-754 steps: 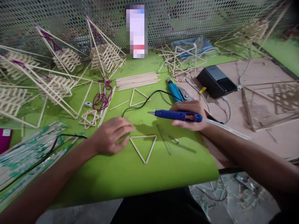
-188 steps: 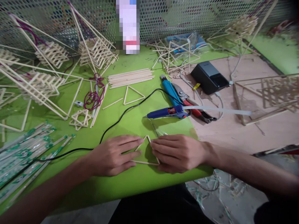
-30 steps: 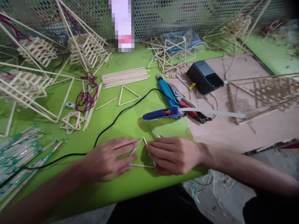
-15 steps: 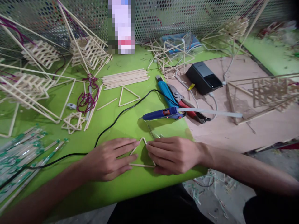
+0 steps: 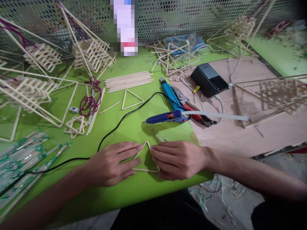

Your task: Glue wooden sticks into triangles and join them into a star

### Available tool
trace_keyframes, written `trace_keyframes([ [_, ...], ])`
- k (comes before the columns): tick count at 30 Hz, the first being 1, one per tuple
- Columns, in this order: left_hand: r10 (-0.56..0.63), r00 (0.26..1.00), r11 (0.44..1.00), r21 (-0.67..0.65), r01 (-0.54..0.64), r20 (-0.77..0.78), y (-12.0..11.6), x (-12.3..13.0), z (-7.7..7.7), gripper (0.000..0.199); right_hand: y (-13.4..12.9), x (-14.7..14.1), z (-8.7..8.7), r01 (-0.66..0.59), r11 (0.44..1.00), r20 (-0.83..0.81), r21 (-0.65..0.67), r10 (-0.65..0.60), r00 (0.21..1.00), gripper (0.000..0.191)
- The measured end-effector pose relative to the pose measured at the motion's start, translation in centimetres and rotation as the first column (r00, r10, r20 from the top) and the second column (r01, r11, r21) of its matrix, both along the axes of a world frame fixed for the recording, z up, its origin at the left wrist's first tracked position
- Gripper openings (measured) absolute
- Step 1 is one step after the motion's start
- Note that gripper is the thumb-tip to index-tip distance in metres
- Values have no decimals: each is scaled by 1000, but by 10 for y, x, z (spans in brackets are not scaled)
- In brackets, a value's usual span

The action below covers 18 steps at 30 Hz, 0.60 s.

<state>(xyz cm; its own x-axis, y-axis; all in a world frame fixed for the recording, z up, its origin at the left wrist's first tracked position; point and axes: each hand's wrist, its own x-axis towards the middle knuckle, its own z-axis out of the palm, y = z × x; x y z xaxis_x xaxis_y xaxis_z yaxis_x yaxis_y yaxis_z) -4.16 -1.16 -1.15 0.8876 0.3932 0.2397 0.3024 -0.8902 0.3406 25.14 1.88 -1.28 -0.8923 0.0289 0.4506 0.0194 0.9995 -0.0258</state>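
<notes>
Green tabletop (image 5: 81, 179); 2 hands, left (image 5: 112, 163) and right (image 5: 178, 159), flattened, partly hide stick triangle (image 5: 145, 170).

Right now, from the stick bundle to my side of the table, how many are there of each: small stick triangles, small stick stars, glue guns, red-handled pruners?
Small triangles: 2 (front triangle, rear triangle)
Small star: 1
Glue gun: 1
Red-handled pruner: 1
Total: 5

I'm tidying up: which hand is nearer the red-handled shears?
Right. The right hand is in front of the shears, slightly left; the left hand is farther left.
</notes>
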Motion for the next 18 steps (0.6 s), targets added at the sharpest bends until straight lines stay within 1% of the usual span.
trace_keyframes([
  [5, 25, 1000, 1000, 12, -25, 18, 1, 1, 0, 30, 1, 0, 1, -11, 1000, -2, 15, 11, 1000, 32],
  [11, 20, 1000, 1000, 6, -20, 14, 1, 2, 0, 30, 1, 0, 2, -6, 999, 10, 34, 6, 1000, 30],
  [18, 21, 1000, 1000, 21, -21, 5, 1, 1, 0, 30, 0, -1, 1, -4, 1000, -9, -2, 4, 1000, 32],
])
